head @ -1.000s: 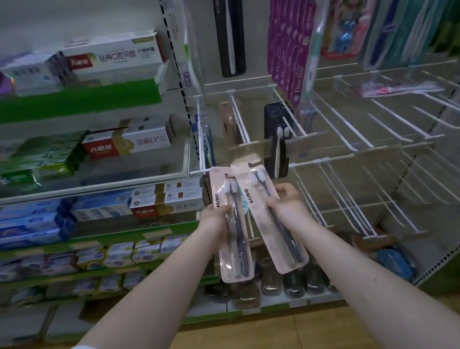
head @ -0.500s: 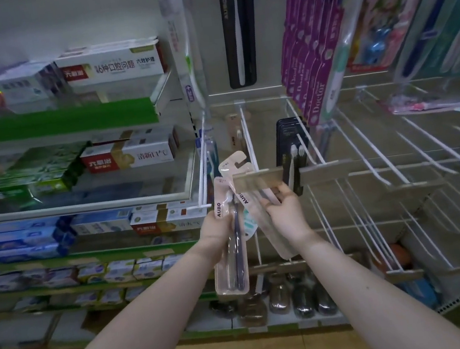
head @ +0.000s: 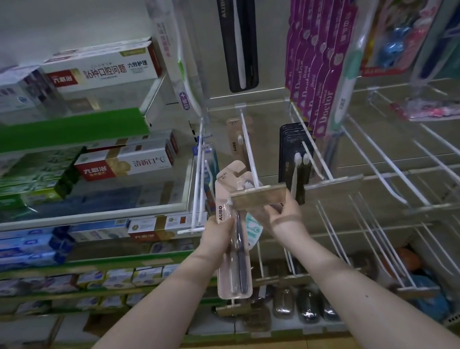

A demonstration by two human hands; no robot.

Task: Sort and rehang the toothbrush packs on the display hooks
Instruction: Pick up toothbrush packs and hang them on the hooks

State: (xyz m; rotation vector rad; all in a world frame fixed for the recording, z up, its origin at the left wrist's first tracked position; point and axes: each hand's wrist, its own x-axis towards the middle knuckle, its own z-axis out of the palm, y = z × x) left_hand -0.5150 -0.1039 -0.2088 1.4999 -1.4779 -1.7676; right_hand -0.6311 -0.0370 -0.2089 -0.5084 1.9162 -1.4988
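Left hand point(head: 220, 238) grips a pale pink card-backed AUBO toothbrush pack point(head: 232, 262) by its left edge. It holds the pack upright, just left of and below the tan price-label strip point(head: 258, 196) that fronts a white wire display hook point(head: 249, 148). Right hand point(head: 282, 217), directly below that strip, has its fingers curled up round a second pink toothbrush pack point(head: 233, 174), though the strip hides most of the grip. This second pack leans leftward. Its notched hanging tab is raised beside the hook's wire just behind the strip, and whether the tab is on the wire cannot be told. Farther back on the same hook hangs a single beige-pink toothbrush pack point(head: 234, 141). On the next hook right of the strip sits a stack of black toothbrush packs point(head: 294, 160), and more white wire hooks point(head: 382, 160) stand beyond it. Above and right of the strip hang purple Doctor toothbrush packs point(head: 319, 83). Straight above the strip, a tall black AUBO toothbrush pack point(head: 236, 27) hangs against the back wall. Left of the strip, shelves carry red-and-white toothpaste boxes point(head: 105, 70).
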